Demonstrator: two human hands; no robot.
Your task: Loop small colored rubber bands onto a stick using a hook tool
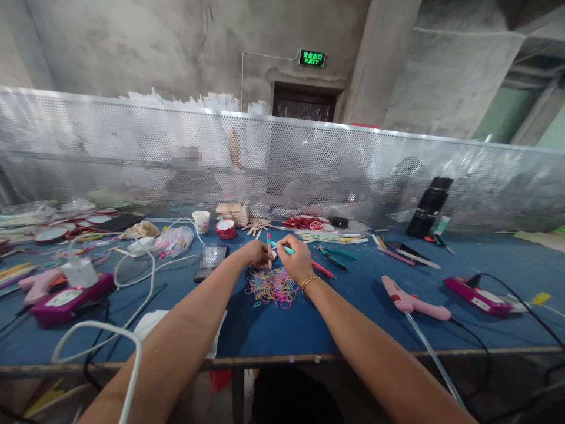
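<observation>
Sticks meet between your hands: your left hand [255, 254] pinches the pink stick [269, 252] upright, while your right hand [296, 260] grips the teal stick [285, 249] crosswise, its tip pointing left. The rubber-band pile [271, 288] lies just below both, on the blue surface [353, 318].

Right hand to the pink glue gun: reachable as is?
Probably yes: only open blue table and a flat red stick lie between the right hand and the glue gun, though that hand pinches a teal stick.
</observation>
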